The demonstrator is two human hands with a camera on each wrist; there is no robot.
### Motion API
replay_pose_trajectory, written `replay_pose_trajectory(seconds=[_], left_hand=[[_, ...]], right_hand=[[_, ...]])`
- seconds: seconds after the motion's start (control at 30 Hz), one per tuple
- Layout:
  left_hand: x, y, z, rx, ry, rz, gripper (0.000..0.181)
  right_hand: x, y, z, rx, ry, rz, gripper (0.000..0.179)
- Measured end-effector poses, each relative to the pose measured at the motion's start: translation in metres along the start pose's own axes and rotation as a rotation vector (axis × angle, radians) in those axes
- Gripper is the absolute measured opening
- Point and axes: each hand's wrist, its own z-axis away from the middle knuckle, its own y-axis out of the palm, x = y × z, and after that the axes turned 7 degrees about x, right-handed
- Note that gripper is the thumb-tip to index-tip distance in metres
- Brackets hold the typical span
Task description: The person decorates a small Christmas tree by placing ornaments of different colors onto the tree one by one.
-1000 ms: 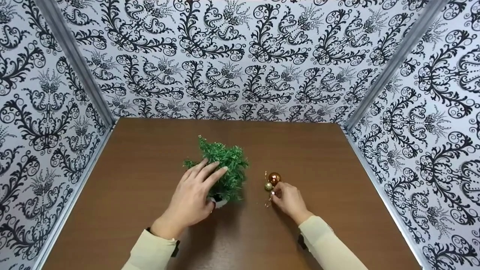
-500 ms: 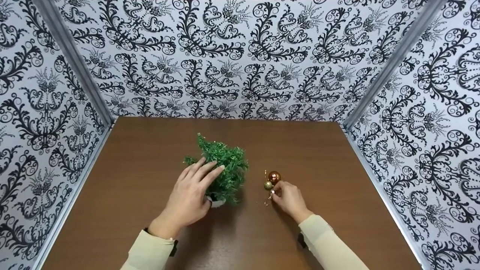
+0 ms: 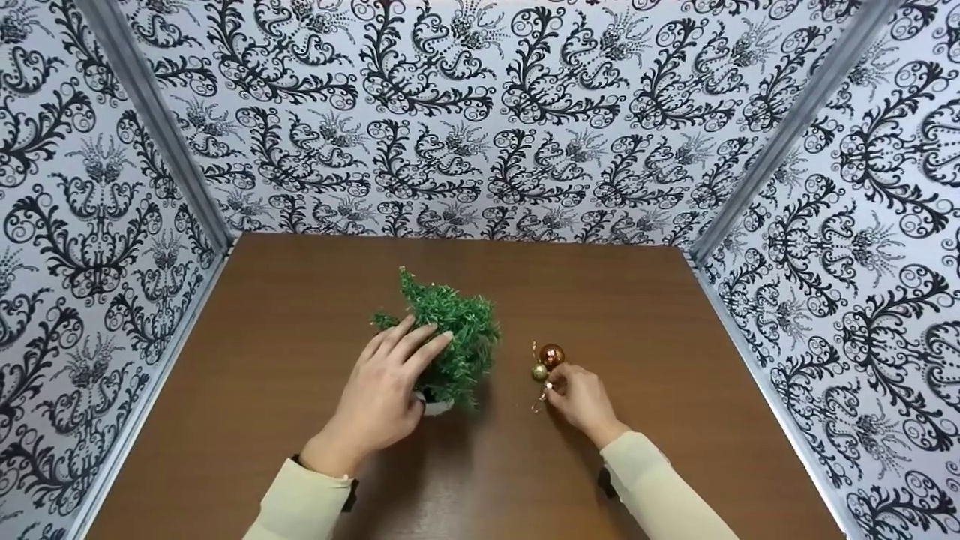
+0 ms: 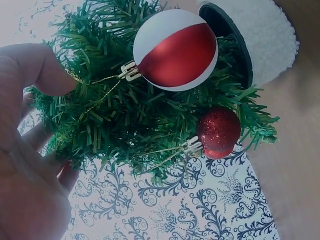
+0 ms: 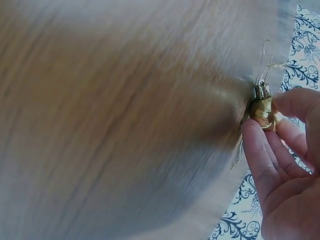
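In the head view, my left hand (image 3: 379,394) holds a small artificial Christmas tree (image 3: 459,337) from the left, fingers spread over its green branches. The left wrist view shows the thumb against the branches, and a red-and-white bauble (image 4: 182,57) and a glittery red bauble (image 4: 219,131) hanging by gold strings. The tree's base (image 4: 275,47) is white and fuzzy with a black rim. My right hand (image 3: 585,405) pinches a shiny gold bauble (image 5: 262,111) with a string loop, low over the table. Just beyond its fingers lie a copper bauble (image 3: 552,355) and a small gold bauble (image 3: 539,371).
A brown wooden table (image 3: 300,292) carries everything. Patterned black-and-white walls (image 3: 465,150) enclose it at the back and on both sides, with grey posts (image 3: 787,142) in the corners.
Both hands keep nearly the same places and hold on the tree and bauble. The whole head view shifts slightly.
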Motion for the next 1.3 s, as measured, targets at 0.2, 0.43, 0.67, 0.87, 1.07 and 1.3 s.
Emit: replay_pose_trajectory(seconds=[0.2, 0.43, 0.67, 0.87, 1.07, 1.3], left_hand=[[-0.002, 0.002, 0.0, 0.003, 0.009, -0.01, 0.094], [-0.001, 0.004, 0.0, -0.022, 0.008, -0.015, 0.092], [-0.001, 0.006, 0.002, -0.025, -0.01, -0.026, 0.095], [-0.002, 0.006, 0.001, -0.035, -0.003, -0.033, 0.094], [-0.002, 0.006, 0.001, -0.046, -0.001, -0.041, 0.093], [-0.001, 0.007, 0.001, -0.047, 0.004, -0.042, 0.093]], right_hand=[[-0.002, -0.001, 0.002, 0.0, -0.008, 0.038, 0.016], [0.007, -0.008, 0.003, 0.001, -0.021, 0.01, 0.016], [0.034, -0.024, 0.002, -0.008, -0.044, -0.156, 0.016], [0.055, -0.034, 0.002, -0.021, -0.054, -0.264, 0.017], [0.072, -0.041, 0.002, 0.02, -0.056, -0.367, 0.017], [0.088, -0.044, 0.002, 0.037, -0.107, -0.476, 0.019]])
